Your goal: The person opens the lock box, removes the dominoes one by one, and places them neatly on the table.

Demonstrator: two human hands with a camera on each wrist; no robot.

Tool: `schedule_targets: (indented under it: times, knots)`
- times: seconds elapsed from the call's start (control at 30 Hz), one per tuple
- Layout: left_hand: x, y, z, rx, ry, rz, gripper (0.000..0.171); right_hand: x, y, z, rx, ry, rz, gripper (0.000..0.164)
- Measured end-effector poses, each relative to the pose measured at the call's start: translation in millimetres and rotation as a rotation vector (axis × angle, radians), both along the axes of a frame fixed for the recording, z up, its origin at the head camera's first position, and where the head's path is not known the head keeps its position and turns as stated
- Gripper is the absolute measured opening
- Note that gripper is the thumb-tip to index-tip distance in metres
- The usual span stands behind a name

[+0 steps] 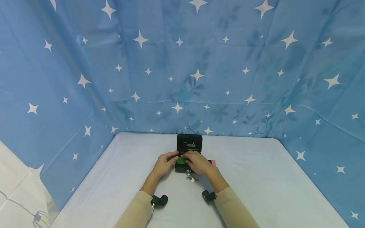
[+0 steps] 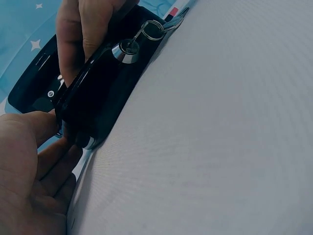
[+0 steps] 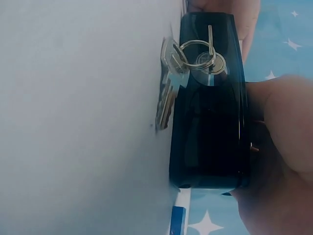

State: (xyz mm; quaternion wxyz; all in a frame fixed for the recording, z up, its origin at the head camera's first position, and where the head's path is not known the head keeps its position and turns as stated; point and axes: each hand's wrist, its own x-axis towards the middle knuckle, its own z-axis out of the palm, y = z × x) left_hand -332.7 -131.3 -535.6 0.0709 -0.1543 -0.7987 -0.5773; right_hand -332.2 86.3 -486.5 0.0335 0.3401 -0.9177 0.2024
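Observation:
A small black cash box (image 1: 181, 170) stands on the table with its lid (image 1: 189, 142) raised at the back. Green (image 1: 181, 161) shows inside it, with a small red piece (image 1: 182, 155) near the fingertips. My left hand (image 1: 163, 164) grips the box's left end, thumb at the rim and fingers against the outer side. My right hand (image 1: 198, 162) reaches over the right part with its fingers down inside; the walls hide the fingertips and whatever they touch. A key sits in the front lock (image 3: 213, 63), and more keys (image 3: 171, 88) hang from its ring.
A pink item (image 1: 213, 163) lies just right of the box, partly hidden. In the right wrist view a blue item (image 3: 178, 220) shows beyond the box's end. The white tabletop (image 1: 251, 177) reaches back to a blue star-patterned curtain (image 1: 196, 91).

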Motion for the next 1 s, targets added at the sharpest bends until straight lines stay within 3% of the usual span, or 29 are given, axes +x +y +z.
schedule_targets:
  times: [0.3, 0.63, 1.0]
  knots:
    - [-2.3, -3.4, -1.6, -0.061, 0.007, -0.019, 0.038, -1.3, 2.7, 0.2, 0.037, 0.099, -0.056, 0.024]
    - [-1.2, -3.9, -1.4, -0.072, 0.007, -0.034, 0.037, 0.1, 5.0, -0.2, 0.064, 0.103, -0.096, 0.018]
    - [-0.9, -0.4, -2.8, -0.013, 0.018, -0.003, 0.035, 3.2, 5.7, 0.5, 0.138, 0.072, -0.173, 0.018]
